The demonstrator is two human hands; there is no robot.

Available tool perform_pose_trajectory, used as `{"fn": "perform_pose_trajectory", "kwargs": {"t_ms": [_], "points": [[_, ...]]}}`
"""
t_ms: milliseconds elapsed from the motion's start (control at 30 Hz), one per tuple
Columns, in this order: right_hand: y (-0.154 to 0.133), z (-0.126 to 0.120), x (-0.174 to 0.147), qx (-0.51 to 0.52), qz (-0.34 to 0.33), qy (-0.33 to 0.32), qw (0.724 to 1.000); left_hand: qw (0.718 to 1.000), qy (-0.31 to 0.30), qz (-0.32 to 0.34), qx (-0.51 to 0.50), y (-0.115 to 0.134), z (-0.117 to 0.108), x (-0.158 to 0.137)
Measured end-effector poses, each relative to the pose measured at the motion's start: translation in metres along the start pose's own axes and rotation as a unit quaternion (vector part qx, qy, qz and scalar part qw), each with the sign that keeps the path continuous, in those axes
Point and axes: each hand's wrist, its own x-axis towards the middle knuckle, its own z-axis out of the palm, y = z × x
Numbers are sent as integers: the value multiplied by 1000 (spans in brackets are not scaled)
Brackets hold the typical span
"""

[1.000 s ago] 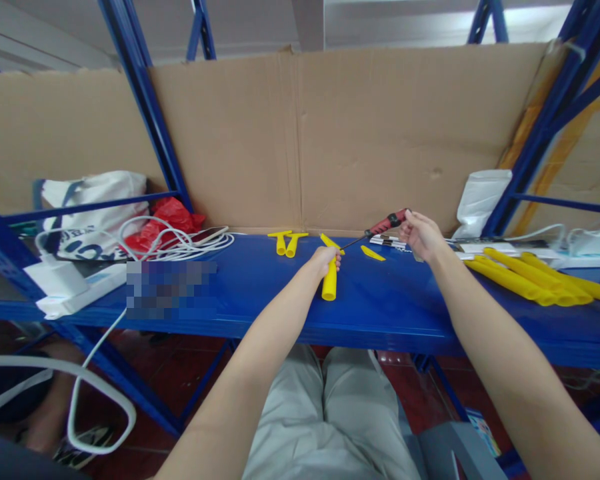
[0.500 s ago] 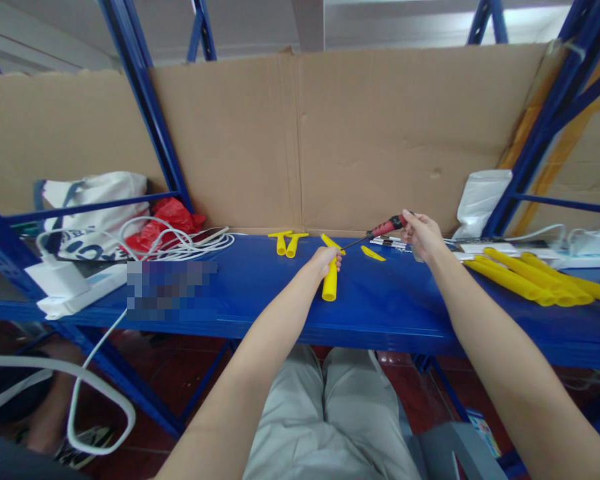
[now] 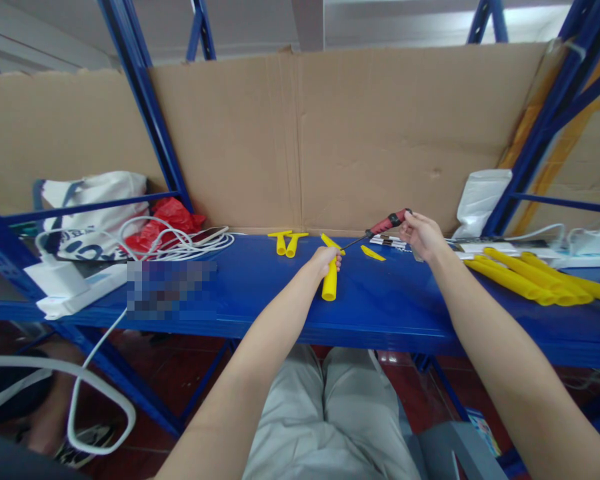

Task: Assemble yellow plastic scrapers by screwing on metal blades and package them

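My left hand (image 3: 329, 259) is closed around a yellow tube with a crosspiece at its far end, the T-shaped yellow handle (image 3: 330, 287). A screwdriver (image 3: 387, 224) with a red and black grip slants down to the left, its tip at the crosspiece beside my left fingers. At the rear end of that grip, my right hand (image 3: 423, 235) pinches the screwdriver with its fingertips. Just right of the handle lies a loose yellow crosspiece (image 3: 373, 253). Two more T-shaped yellow handles (image 3: 286, 244) rest further left.
Several yellow tubes (image 3: 535, 280) lie at the right on the blue shelf (image 3: 260, 287). White cables (image 3: 180, 243), a power strip (image 3: 85, 293), a red plastic bag (image 3: 167, 220) and a cloth bag (image 3: 100, 200) occupy the left. Cardboard (image 3: 370, 133) stands behind.
My right fingers have shifted slightly at the screwdriver's rear end, and its grip appears turned a little. The left hand and yellow handle stay in place.
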Motion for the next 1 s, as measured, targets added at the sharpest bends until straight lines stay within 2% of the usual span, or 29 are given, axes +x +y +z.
{"fn": "perform_pose_trajectory", "kwargs": {"t_ms": [367, 500, 700, 867, 1000], "points": [[9, 0, 3, -20, -26, 43, 999, 1000, -5, 0, 15, 1, 0, -2], [9, -1, 5, -13, -53, 54, 997, 1000, -25, 6, 18, 2, 1, -3], [11, -5, 11, -13, -84, 120, 989, 1000, -22, 13, 6, 3, 2, -6], [15, -5, 13, -33, -33, 114, 992, 1000, -21, 18, -3, 2, 2, -5], [13, -2, 7, -62, 69, 66, 994, 999, -25, 24, -2, 1, 2, -2]]}}
